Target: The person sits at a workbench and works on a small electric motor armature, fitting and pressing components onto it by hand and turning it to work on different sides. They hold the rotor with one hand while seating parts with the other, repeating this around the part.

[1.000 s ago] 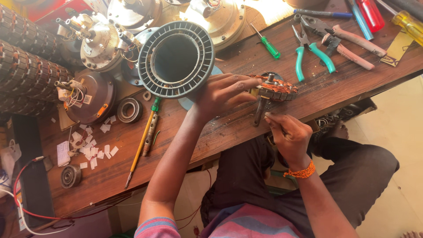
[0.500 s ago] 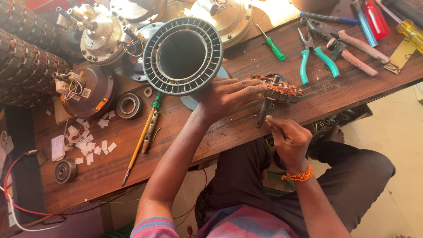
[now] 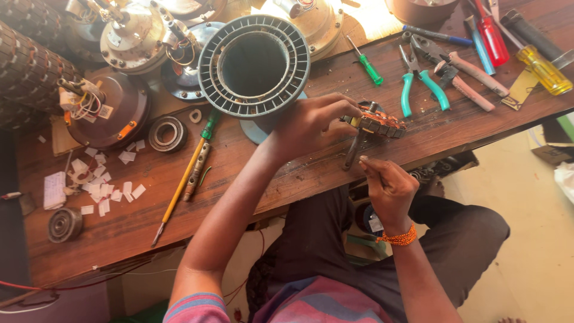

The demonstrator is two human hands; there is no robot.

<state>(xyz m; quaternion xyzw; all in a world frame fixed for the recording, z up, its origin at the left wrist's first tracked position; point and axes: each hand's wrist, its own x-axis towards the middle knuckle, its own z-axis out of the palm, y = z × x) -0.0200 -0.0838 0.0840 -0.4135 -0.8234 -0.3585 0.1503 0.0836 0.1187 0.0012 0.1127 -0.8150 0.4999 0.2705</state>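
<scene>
My left hand (image 3: 311, 122) grips a small wound motor core (image 3: 376, 124) with copper coils and a steel shaft pointing down toward the bench edge. My right hand (image 3: 388, 188) hovers just below it, fingers pinched together near the shaft tip as if on thin wire; what it pinches is too fine to see. Both hands work at the front edge of the wooden bench (image 3: 239, 179). Directly behind my left hand stands a large grey ring-shaped stator housing (image 3: 254, 64).
Teal-handled pliers (image 3: 418, 84), a green screwdriver (image 3: 366, 63), red and yellow screwdrivers (image 3: 541, 66) and other tools lie at right. A long yellow screwdriver (image 3: 182, 185), a bearing (image 3: 167, 133), white paper scraps (image 3: 104, 179) and metal motor covers (image 3: 128, 36) sit at left.
The view has shifted slightly; my left hand has tilted the motor core a little, and my right hand has drawn closer beneath the shaft.
</scene>
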